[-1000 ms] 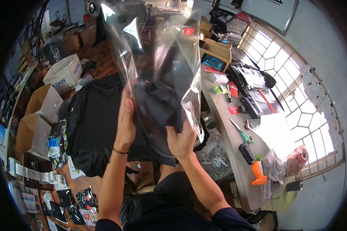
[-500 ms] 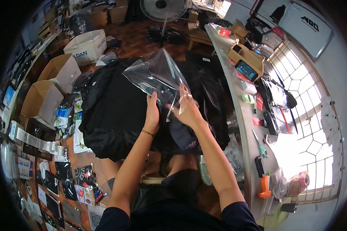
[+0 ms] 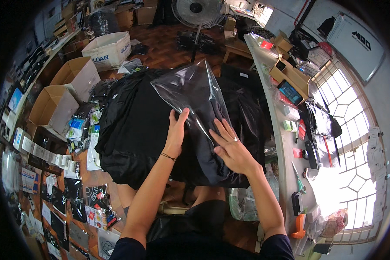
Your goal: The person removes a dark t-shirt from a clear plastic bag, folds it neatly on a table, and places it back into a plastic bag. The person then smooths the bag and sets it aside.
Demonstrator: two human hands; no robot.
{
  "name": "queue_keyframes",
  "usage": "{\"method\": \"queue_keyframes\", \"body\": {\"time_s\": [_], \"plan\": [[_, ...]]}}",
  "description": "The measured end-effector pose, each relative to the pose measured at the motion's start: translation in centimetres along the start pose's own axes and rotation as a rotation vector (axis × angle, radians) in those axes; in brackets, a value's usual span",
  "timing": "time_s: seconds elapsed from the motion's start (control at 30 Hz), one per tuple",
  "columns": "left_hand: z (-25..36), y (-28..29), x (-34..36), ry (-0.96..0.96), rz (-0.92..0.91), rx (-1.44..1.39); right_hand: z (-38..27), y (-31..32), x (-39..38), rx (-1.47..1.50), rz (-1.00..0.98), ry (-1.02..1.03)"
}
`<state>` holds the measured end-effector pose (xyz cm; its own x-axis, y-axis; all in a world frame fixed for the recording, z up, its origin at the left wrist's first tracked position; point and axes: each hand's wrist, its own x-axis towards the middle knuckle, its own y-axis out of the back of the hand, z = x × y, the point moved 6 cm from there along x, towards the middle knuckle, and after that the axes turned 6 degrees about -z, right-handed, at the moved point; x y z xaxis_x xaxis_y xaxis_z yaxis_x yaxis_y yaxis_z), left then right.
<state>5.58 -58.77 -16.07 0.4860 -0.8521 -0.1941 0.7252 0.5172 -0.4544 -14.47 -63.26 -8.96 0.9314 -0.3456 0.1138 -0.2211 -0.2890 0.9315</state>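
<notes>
A clear plastic bag [image 3: 188, 82] with dark folded fabric [image 3: 208, 164] in its lower part lies over a broad pile of black garments [image 3: 130, 125]. My left hand [image 3: 175, 132] is at the bag's left edge, fingers upright, gripping the film between thumb and fingers. My right hand [image 3: 232, 154], a ring on one finger, lies on the bag over the dark fabric with its fingers outstretched and apart.
A long table [image 3: 284, 195] at right holds scissors [image 3: 300, 182], an orange tool [image 3: 299, 226], a phone [image 3: 290, 93] and boxes. Cardboard boxes [image 3: 52, 110] and plastic packets stand or lie at left. A standing fan [image 3: 198, 13] is beyond the pile, and a barred window [image 3: 351, 160] at right.
The bag has come down from upright in front of me onto the black pile. My right hand has gone from gripping it to lying spread on it, lower down.
</notes>
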Motion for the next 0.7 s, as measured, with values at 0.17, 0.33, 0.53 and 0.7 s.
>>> {"method": "queue_keyframes", "body": {"time_s": [0.17, 0.33, 0.53, 0.7], "plan": [[-0.4, 1.7, 2.0, -0.140, -0.093, -0.094, -6.8, -1.7, -4.1, 0.308, 0.013, 0.072], [-0.9, 2.7, 1.2, -0.038, 0.017, -0.153, -8.8, -5.6, -8.4, 0.725, 0.333, 0.186], [0.6, 1.8, -0.3, -0.031, -0.053, -0.029, -7.4, -7.2, -5.3, 0.210, 0.359, -0.177], [1.2, 1.1, -1.3, -0.058, -0.030, 0.104, -7.6, -7.2, -2.4, 0.032, 0.110, -0.056]]}}
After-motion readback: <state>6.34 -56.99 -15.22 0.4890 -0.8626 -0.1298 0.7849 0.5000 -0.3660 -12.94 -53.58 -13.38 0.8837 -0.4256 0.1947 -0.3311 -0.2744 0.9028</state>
